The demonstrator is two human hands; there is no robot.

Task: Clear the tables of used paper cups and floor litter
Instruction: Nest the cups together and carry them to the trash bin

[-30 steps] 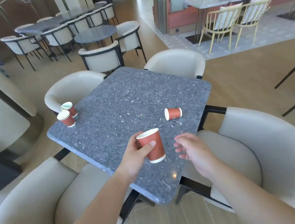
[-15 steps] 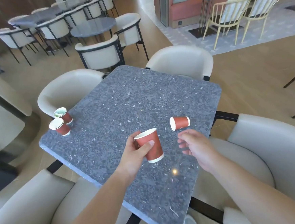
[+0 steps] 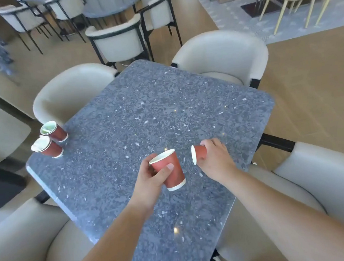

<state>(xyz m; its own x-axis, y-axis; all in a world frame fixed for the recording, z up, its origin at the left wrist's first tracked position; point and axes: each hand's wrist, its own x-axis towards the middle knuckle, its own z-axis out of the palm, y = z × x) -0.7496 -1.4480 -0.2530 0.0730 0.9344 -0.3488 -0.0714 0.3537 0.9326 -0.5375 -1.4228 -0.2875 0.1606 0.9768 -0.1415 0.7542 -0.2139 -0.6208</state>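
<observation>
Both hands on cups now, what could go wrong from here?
1. The red paper cup in the left hand is tilted; any dregs could spill on the grey speckled table.
2. The right hand grips the tipped-over red cup sideways; squeezing may crush it.
3. Two red cups at the table's corner could get knocked off.

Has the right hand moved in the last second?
Yes. The right hand reached forward over the table to the tipped cup and now grips it.

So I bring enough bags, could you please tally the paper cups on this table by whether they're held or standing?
Red paper cups held in hands: 2
Red paper cups standing at the grey speckled table's corner: 2
Total: 4
</observation>
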